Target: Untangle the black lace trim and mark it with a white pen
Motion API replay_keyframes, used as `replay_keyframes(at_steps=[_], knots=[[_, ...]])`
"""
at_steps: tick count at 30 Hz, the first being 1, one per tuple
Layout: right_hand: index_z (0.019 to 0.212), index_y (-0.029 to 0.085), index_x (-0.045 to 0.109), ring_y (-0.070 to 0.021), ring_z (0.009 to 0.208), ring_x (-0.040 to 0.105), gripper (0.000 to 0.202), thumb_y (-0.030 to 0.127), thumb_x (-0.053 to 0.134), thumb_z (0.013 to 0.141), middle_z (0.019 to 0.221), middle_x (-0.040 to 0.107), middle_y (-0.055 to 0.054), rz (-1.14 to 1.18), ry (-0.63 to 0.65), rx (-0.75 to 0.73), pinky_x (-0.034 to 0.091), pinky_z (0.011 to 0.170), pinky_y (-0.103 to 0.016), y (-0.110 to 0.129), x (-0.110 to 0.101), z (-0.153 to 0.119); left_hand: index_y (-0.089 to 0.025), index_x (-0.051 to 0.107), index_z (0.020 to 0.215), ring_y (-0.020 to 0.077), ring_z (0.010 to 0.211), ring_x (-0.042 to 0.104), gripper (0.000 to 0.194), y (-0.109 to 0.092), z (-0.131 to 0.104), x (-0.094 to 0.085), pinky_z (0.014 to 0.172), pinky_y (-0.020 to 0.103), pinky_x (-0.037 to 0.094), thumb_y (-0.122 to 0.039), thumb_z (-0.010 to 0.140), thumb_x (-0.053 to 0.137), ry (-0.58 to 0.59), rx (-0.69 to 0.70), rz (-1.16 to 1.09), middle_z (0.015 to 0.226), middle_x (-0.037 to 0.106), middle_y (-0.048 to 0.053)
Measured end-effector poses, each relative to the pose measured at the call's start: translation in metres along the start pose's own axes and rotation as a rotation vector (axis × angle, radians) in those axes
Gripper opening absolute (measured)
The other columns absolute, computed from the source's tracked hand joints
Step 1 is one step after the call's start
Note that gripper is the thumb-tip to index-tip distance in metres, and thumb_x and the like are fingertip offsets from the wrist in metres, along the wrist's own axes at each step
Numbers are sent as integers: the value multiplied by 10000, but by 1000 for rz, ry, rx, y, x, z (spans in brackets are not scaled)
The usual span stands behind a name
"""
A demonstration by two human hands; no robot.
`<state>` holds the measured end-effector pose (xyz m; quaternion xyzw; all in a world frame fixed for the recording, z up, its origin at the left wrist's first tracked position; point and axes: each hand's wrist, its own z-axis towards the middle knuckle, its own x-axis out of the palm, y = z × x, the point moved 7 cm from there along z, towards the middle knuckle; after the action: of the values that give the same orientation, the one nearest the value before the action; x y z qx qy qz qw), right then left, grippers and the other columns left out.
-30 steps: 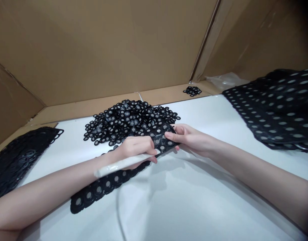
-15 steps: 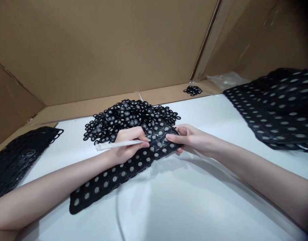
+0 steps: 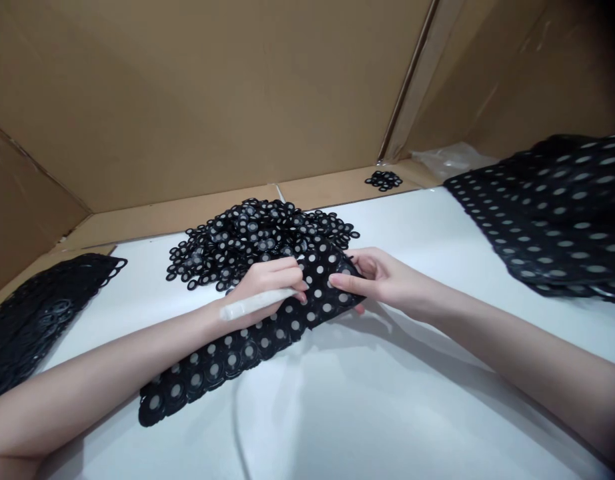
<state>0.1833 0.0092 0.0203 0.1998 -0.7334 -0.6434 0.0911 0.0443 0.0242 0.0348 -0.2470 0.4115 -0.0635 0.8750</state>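
The black dotted strip [image 3: 281,323], on the counter [image 3: 387,400], is pinched at one end by the right hand [image 3: 380,277] — likely to steady it — while the left hand [image 3: 270,280] grips a white tool [image 3: 255,304]

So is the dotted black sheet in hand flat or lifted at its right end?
Lifted: the right hand grips the dotted black sheet there, thumb above, fingertip below.

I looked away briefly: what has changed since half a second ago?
The left hand has shifted slightly right over the black dotted sheet; the rear end of its white pen-like tool swung right and lower in view. Nothing was taken or let go: the right hand still grips the sheet's right end. The heap of black pieces and the small pile stayed put.
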Motion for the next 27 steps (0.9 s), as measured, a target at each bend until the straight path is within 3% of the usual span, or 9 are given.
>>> replay_keyframes(at_steps=[5,12,18,27], knots=[[665,168,505,-83,477,513,430,495,782,641,550,550,25,-41,-11,40,431,441,-208,-9,-8,3,-138,613,717,113,646,588,192,-3,1,-19,603,221,465,-254,865,649,-166,-7,-95,718,625,23],[641,169,478,-84,455,513,483,546,780,621,507,535,28,-108,5,103,394,438,-213,-15,-11,4,-148,570,684,122,653,576,216,9,-5,-28,611,237,464,-255,848,662,-304,-140,-219,704,618,17],[648,168,482,-83,456,510,507,611,730,650,514,540,24,-114,36,83,413,458,-222,-15,-11,3,-144,573,681,117,635,574,219,1,-3,-24,594,231,442,-233,871,637,-217,-40,14,690,612,15],[653,168,488,-87,470,503,482,574,748,650,540,539,22,-96,43,79,415,467,-233,-14,-10,3,-152,552,660,96,603,543,250,-6,-3,-19,555,208,431,-210,900,591,-227,34,157,690,575,4]])
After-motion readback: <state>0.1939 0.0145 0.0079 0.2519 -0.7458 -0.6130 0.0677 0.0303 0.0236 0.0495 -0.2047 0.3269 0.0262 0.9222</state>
